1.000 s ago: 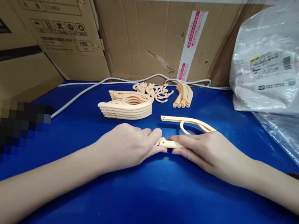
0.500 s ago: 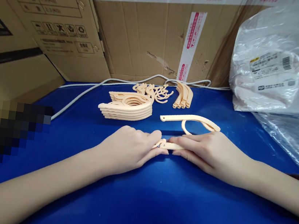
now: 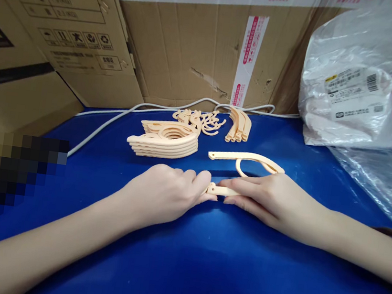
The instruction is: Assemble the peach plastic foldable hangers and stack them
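Observation:
A cream plastic folding hanger [image 3: 248,157], partly assembled, is between my hands, with one arm extending behind my right fingers. My right hand [image 3: 278,199] is closed around its right side, and a flat end with a small hole pokes out from the fingers. My left hand [image 3: 166,193] pinches a small cream piece at that end between thumb and fingers; most of the piece is hidden, so its shape cannot be made out. Behind my left hand lies a neat stack of folded hangers [image 3: 167,148].
Loose cream hanger hooks [image 3: 203,120] lie in a pile behind the stack, beside a bundle of curved hanger arms [image 3: 239,125]. A white cable [image 3: 108,123] crosses the blue table [image 3: 201,268]. Cardboard boxes [image 3: 187,44] rise behind; a plastic bag [image 3: 354,100] sits at right.
My left thumb has moved over the joint and now covers more of the small piece. Otherwise the hands and hanger have hardly moved; the whole view shifts slightly left.

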`<state>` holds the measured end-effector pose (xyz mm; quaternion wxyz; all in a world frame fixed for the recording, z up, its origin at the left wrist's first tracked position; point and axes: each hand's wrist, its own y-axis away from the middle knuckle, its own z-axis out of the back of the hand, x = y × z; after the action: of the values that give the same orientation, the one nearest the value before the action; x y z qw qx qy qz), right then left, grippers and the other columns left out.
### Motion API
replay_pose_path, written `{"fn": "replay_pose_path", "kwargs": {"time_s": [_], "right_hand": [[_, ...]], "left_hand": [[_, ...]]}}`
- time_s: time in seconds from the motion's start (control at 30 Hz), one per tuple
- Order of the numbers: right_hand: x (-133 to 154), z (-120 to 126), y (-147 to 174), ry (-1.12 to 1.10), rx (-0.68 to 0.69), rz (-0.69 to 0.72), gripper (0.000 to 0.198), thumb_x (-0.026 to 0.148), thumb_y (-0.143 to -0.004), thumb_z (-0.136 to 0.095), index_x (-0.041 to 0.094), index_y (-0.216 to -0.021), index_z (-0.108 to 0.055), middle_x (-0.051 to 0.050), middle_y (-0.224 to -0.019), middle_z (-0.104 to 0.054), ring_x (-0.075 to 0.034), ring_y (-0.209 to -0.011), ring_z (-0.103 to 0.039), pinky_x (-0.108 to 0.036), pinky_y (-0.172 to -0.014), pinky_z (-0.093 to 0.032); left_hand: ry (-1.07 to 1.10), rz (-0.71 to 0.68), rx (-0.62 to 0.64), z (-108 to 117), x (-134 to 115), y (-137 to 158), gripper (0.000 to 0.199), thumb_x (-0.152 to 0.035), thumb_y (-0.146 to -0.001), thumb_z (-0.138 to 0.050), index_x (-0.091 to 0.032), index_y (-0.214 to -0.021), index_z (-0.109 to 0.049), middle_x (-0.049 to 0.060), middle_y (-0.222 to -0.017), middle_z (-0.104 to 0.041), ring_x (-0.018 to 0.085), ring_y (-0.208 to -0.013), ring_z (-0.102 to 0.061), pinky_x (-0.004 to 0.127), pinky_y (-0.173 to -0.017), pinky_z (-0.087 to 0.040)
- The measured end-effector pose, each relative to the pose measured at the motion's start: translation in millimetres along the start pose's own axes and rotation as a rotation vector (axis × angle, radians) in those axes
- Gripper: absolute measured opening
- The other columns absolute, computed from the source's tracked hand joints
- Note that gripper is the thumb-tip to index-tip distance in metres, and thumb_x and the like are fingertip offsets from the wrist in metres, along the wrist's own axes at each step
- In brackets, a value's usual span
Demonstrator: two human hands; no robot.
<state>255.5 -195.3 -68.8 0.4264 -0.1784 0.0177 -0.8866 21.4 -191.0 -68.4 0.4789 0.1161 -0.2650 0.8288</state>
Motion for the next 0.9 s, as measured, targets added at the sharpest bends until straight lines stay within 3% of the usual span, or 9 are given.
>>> {"fn": "replay_pose_path", "kwargs": {"time_s": [0.33, 0.6, 0.9], "right_hand": [[-1, 4, -2, -0.158, 0.102, -0.069, 0.035, 0.043, -0.101, -0.038, 0.025, -0.109, -0.066, 0.000, -0.098, -0.073, -0.016, -0.084, -0.066, -0.028, -0.077, -0.044], [0, 13, -3, -0.336, 0.165, -0.088, 0.031, 0.039, -0.100, -0.042, 0.023, -0.107, -0.066, 0.002, -0.096, -0.072, -0.013, -0.081, -0.063, -0.026, -0.075, -0.044], [1, 7, 1, -0.070, 0.103, -0.028, 0.034, 0.039, -0.100, -0.039, 0.025, -0.115, -0.067, -0.002, -0.091, -0.074, -0.016, -0.076, -0.066, -0.026, -0.069, -0.045]], "left_hand": [[-0.117, -0.047, -0.040, 3, -1, 0, 0.039, -0.034, -0.104, -0.025, -0.019, -0.073, -0.044, -0.004, -0.052, -0.048, 0.014, -0.038, -0.051, 0.028, -0.038, -0.022], [-0.234, -0.048, -0.067, 8, -5, -2, 0.037, -0.035, -0.102, -0.036, -0.019, -0.070, -0.047, -0.003, -0.053, -0.048, 0.014, -0.041, -0.048, 0.028, -0.042, -0.025], [-0.148, -0.058, -0.072, 10, -3, -1, 0.035, -0.034, -0.099, -0.041, -0.020, -0.068, -0.047, -0.002, -0.055, -0.051, 0.015, -0.045, -0.051, 0.030, -0.045, -0.027]]}}
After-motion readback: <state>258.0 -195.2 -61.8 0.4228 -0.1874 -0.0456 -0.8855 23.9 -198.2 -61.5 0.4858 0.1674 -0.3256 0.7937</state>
